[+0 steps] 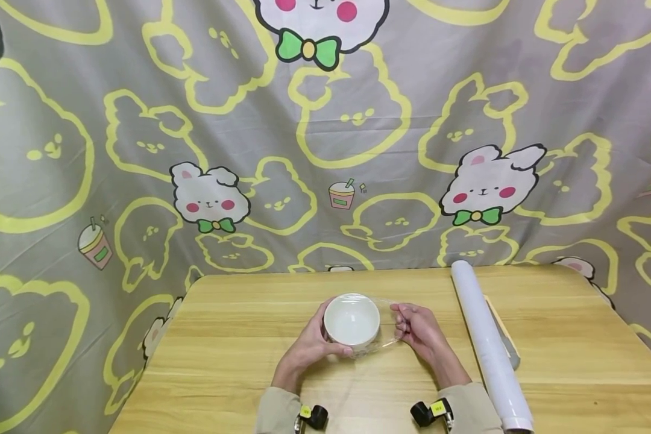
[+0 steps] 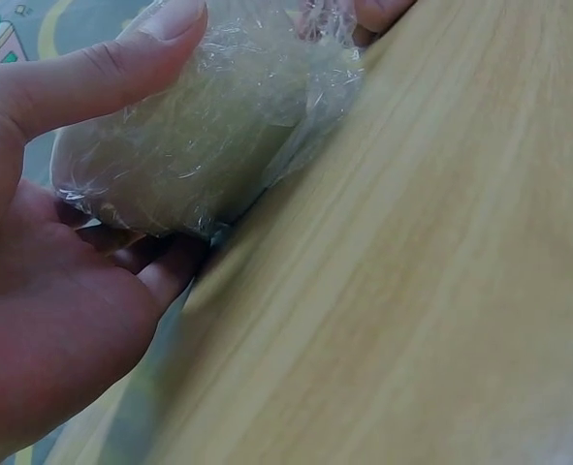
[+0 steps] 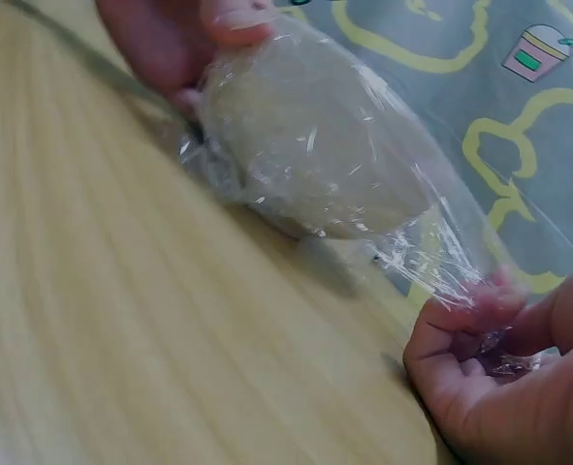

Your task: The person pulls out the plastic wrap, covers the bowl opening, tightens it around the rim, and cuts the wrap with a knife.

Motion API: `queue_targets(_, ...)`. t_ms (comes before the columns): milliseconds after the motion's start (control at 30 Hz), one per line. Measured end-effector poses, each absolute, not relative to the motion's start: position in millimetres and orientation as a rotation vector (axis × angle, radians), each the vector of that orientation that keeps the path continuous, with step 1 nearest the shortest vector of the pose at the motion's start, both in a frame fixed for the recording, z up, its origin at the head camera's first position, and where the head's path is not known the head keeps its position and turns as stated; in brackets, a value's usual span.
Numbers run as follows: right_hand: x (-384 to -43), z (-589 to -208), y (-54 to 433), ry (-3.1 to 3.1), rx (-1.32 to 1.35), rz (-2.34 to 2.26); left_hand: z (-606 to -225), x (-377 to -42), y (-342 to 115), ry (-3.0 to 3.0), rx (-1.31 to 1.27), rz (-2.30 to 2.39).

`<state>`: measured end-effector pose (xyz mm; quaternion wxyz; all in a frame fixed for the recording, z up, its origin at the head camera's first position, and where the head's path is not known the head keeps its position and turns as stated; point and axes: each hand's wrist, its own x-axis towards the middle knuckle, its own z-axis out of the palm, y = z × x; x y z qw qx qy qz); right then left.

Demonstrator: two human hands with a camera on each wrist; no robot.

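A white bowl [image 1: 351, 320] has clear plastic wrap [image 3: 412, 252] over its mouth and crinkled around its side. My left hand [image 1: 311, 340] grips the bowl from the left, thumb along the near side and fingers beneath and behind it, as the left wrist view shows. To the right of the bowl, my right hand [image 1: 419, 328] pinches a gathered edge of the wrap between thumb and curled fingers. The film is drawn out taut between the bowl and that hand. In the left wrist view, the wrap [image 2: 267, 87] lies wrinkled over the bowl's wall.
A long roll of plastic wrap [image 1: 488, 343] lies on the wooden table [image 1: 222, 361] right of my right hand. Partly behind it is a flat object with a yellow edge and grey end [image 1: 512, 355], perhaps a cutter. A patterned curtain [image 1: 325, 132] hangs behind the table.
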<state>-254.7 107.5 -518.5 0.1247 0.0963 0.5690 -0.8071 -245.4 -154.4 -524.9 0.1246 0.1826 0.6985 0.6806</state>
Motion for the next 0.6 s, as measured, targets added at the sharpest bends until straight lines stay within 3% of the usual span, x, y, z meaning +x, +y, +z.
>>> queue_targets(333, -251.4, -511.7, 120.3, 1.811, 0.089, -2.212, -524.7, -245.8, -155.0, 2.062, 0.522, 1.965)
queue_targets(600, -246.7, -497.5, 130.9, 2.529, 0.011, -1.877, -526.2, -246.5, -156.0, 2.061, 0.502, 1.967)
